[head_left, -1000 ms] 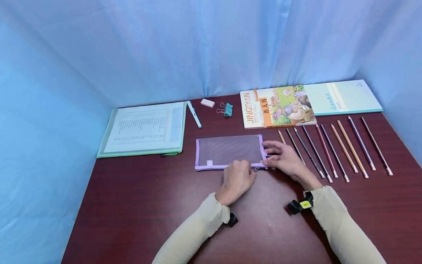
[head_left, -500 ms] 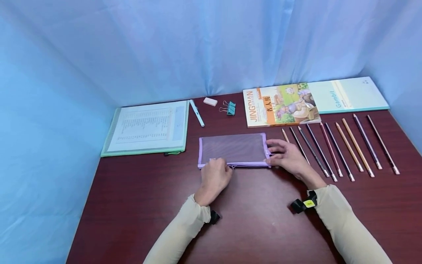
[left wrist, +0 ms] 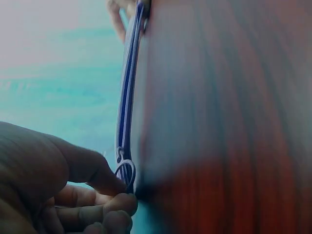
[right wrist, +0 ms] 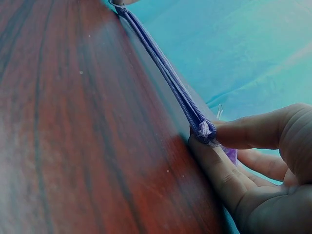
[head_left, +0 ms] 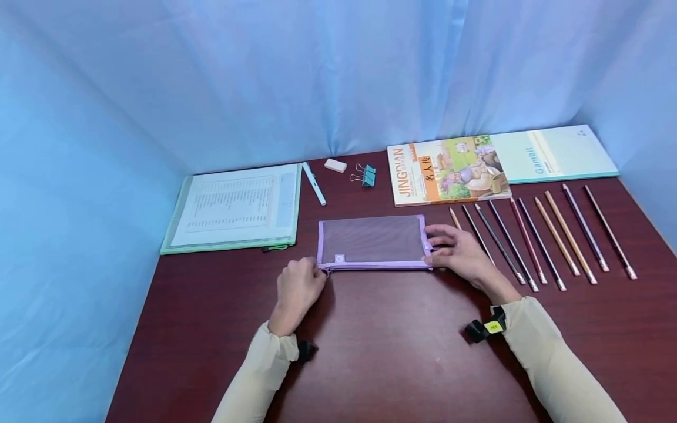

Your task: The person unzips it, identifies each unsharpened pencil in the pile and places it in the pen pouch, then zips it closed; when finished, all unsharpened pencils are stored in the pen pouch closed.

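Mesh pouch (head_left: 372, 241), purple-edged, flat near mid-worktop (head_left: 381, 341), toward the far edge; zip (right wrist: 165, 73) along its near side, teeth parted; left hand (head_left: 297, 291), thumb and fingers pinched together on the zip's ring (left wrist: 133, 170) at the left end; right hand (head_left: 460, 255), fingers parted by the pouch's thickness, pinching its near right corner; pencils (head_left: 527, 239) (ten, rubber-ended), toward the worktop's right edge; notebook (head_left: 576, 153), far right corner.
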The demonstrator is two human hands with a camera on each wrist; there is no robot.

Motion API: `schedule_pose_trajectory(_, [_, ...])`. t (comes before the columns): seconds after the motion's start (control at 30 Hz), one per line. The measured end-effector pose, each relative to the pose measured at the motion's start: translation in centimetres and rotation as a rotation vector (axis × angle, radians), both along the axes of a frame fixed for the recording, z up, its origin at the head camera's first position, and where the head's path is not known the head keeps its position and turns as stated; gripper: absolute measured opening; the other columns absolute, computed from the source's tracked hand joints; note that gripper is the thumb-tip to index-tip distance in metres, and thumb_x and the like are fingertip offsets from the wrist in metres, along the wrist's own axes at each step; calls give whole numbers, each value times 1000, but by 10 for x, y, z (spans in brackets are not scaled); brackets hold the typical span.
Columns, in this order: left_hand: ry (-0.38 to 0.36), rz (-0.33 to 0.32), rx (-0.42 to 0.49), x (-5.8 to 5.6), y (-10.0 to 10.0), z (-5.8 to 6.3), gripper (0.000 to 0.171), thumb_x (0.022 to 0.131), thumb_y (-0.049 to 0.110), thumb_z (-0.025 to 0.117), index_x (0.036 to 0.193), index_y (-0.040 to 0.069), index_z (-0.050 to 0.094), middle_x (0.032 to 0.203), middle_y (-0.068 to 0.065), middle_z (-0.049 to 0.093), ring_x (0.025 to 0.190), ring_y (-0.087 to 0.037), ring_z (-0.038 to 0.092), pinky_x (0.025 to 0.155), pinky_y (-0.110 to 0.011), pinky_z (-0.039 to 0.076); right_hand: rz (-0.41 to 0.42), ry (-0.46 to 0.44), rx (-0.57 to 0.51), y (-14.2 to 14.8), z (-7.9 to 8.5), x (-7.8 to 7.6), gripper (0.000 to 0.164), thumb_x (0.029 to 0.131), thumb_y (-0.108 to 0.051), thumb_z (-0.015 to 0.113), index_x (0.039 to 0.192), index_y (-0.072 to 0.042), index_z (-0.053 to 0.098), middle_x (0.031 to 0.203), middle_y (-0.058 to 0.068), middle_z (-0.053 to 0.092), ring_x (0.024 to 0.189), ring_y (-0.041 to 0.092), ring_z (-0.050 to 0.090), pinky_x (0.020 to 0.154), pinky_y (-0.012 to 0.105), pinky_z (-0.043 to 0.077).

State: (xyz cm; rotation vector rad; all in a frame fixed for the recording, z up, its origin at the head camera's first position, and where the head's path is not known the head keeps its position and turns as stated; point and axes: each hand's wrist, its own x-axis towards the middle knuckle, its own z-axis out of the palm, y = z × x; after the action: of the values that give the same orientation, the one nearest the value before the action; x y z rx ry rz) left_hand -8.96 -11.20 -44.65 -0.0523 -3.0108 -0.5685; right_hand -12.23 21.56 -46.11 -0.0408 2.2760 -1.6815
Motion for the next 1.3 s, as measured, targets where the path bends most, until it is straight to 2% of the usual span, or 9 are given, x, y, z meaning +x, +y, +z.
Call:
schedule_pose_trajectory(0.13, [-27, -6, 3, -2, -15, 1, 34, 78, 8, 65, 56, 15, 40, 55, 5, 35, 51, -19, 39, 44, -33, 32, -13, -6, -10, 0, 0, -1, 70, 80, 6, 75, 143, 5, 45, 127, 33, 57, 83, -2, 64, 72, 18, 56])
schedule_pose_trajectory(0.3, [-44, 4, -1, -6, -29, 3, 25, 79, 8, 66, 60, 12, 50, 57, 1, 48, 52, -21, 48, 46, -35, 39, -33, -18, -25, -1, -1, -2, 71, 79, 6, 75, 143, 5, 45, 125, 32, 58, 82, -1, 65, 72, 18, 57])
schedule_pose_trajectory(0.43, [-103, -78, 2, -8, -35, 6, 19, 81, 4, 63, 65, 10, 54, 59, -2, 52, 53, -19, 47, 48, -32, 37, -25, -16, 6, -3, -2, -2, 70, 79, 4, 76, 143, 4, 46, 124, 30, 59, 82, 1, 64, 72, 18, 56])
schedule_pose_trajectory(0.57, [-110, -170, -24, -9, -37, 21, 6, 80, 3, 66, 81, 5, 61, 69, -8, 61, 60, -24, 57, 54, -38, 45, -9, -7, 28, -4, -1, -1, 69, 79, 3, 75, 142, 4, 47, 123, 29, 59, 83, 3, 64, 72, 18, 55])
schedule_pose_trajectory(0.63, [-75, -244, -49, -10, -32, 30, 17, 78, 6, 71, 94, 4, 65, 82, -12, 67, 69, -27, 63, 61, -43, 51, -5, -4, 32, -4, -1, -1, 69, 79, 3, 75, 142, 4, 47, 122, 29, 59, 83, 3, 63, 72, 18, 55])
schedule_pose_trajectory(0.73, [-19, -423, -106, -15, -14, 36, 34, 80, 17, 78, 108, 5, 64, 97, -13, 67, 81, -29, 66, 71, -45, 55, -7, 0, 39, -4, 0, -1, 68, 79, 3, 75, 141, 4, 47, 121, 29, 60, 83, 3, 63, 72, 17, 54])
schedule_pose_trajectory(0.87, [18, -652, -232, -23, 15, 28, 46, 80, 34, 82, 113, 9, 61, 103, -10, 65, 87, -26, 67, 77, -41, 57, -14, -8, 46, -4, 0, 0, 69, 79, 3, 75, 141, 4, 47, 122, 29, 59, 83, 5, 63, 72, 17, 54])
schedule_pose_trajectory(1.07, [96, -697, -443, -32, 39, 16, 51, 78, 50, 81, 109, 14, 62, 103, -5, 67, 98, -23, 67, 82, -40, 56, -14, -25, 50, -6, 0, 1, 69, 78, 3, 76, 141, 4, 48, 123, 28, 58, 83, 6, 64, 73, 17, 55])
schedule_pose_trajectory(1.3, [132, -776, -463, -40, 51, 18, 40, 83, 45, 77, 105, 15, 61, 95, -2, 65, 91, -22, 68, 77, -39, 56, -12, -20, 62, -3, 3, 1, 68, 78, 3, 76, 141, 4, 48, 124, 28, 59, 84, 7, 64, 73, 17, 55])
